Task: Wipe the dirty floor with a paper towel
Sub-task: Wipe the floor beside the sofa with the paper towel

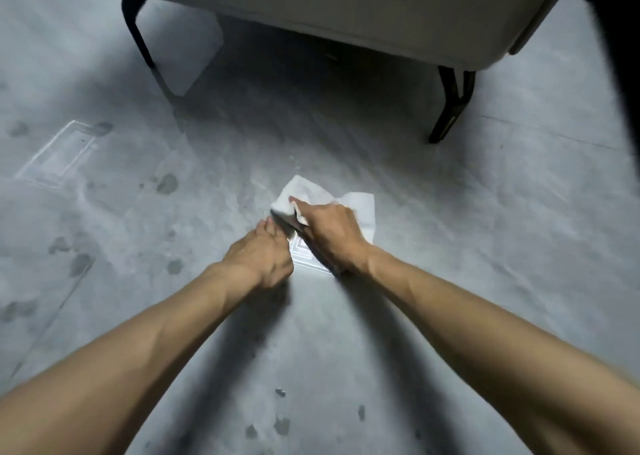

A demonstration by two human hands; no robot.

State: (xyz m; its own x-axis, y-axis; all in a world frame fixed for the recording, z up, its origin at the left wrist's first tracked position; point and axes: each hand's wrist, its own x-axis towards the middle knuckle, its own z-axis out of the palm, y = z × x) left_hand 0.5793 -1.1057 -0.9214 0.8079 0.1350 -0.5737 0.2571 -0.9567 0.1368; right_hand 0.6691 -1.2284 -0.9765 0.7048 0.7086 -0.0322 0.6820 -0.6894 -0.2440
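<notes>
Head view: both bare forearms extend from 6 o'clock toward the frame centre, and the hands meet low over the floor (485, 246). The right hand (329, 233) lies palm-down on the white paper towel (360, 205), with its index finger (301, 205) straight and pressing the sheet; the remaining fingers are hidden behind the back of the hand. The left hand (258, 257) sits just beside it at 8 o'clock with its fingers curled toward the towel's near edge. Whether it grips anything cannot be told, as a dark strip (285, 224) between the two hands obscures the contact. The paper towel is crumpled and spread flat on the floor at frame centre, projecting from under the right hand toward 12 and 2 o'clock. A pale square outline (306, 257) in the floor shows between the wrists. A larger rectangular outline (57, 155) lies at 9 o'clock. Dark spots (167, 183) mark the grey floor from 7 to 10 o'clock and at 6 o'clock. An upholstered seat (346, 4) on dark legs (450, 104) stands at 12 o'clock, well apart from the towel.
</notes>
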